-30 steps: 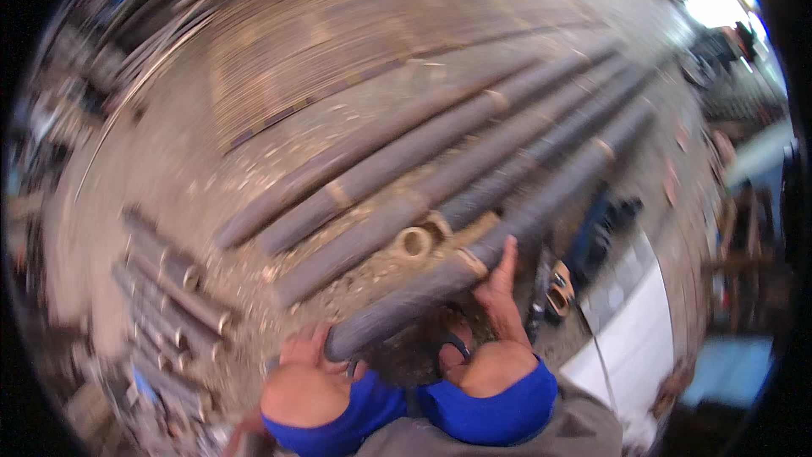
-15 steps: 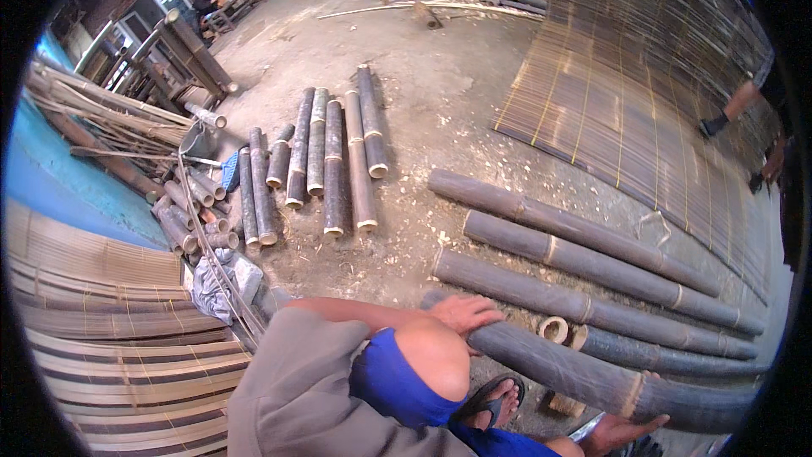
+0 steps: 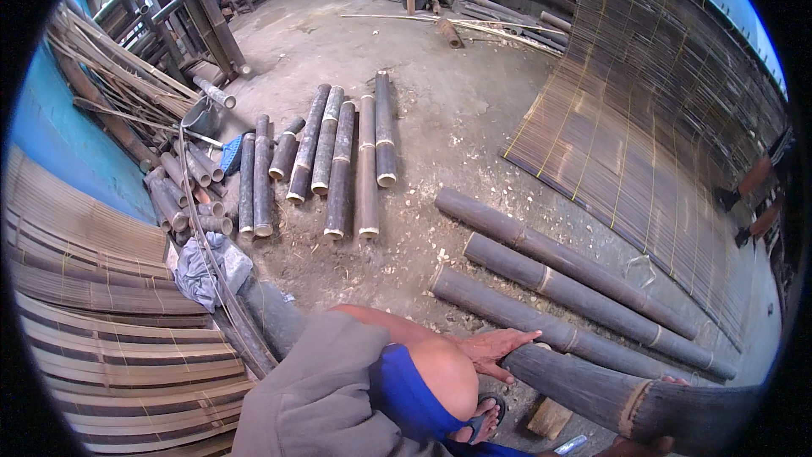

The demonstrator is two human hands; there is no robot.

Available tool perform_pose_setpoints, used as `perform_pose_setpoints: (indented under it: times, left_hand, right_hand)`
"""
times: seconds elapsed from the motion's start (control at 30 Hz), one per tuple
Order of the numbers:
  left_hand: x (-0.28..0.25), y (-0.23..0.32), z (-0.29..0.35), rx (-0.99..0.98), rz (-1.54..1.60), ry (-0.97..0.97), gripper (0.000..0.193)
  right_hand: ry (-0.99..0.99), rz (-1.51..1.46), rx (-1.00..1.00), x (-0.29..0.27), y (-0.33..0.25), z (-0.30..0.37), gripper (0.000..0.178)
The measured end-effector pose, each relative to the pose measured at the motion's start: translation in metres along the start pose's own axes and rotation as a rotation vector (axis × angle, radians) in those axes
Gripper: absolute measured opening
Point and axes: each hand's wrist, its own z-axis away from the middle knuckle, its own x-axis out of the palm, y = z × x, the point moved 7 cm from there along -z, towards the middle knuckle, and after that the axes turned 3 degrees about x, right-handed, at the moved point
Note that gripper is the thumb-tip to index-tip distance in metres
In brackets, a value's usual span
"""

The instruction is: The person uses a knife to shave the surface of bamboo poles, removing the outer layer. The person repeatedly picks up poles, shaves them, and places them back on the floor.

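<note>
Dark bamboo pole (image 3: 567,379), lower right beside the knee (image 3: 446,381): probably stiff, heavyish, prone to roll. Left hand (image 3: 493,350): fingers spread at its end. Right hand (image 3: 650,447): near the node ring (image 3: 634,406), a likely sound hold; finger closure cannot be told.

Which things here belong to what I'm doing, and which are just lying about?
Job in hand:
dark bamboo pole, left hand at its end, right hand holding it
likely the three long poles beside it

Apparently lying about:
grey cloth
slatted mats
</note>
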Motion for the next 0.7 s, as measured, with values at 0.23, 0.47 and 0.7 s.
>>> perform_pose_setpoints:
  times: [0.23,0.47,0.7]
  left_hand:
    - [-0.102,0.072,-0.052,0.220,0.186,0.360,0.138]
    - [-0.220,0.235,-0.095,0.367,0.681,0.204,0.152]
    - [-0.281,0.228,-0.040,0.342,0.648,0.708,0.116]
  right_hand:
    - [-0.423,0.028,-0.204,0.077,-0.029,0.016,0.106]
    - [-1.125,0.282,0.443,0.124,0.126,0.104,0.103]
    - [-1.130,0.341,0.157,0.119,0.235,0.215,0.124]
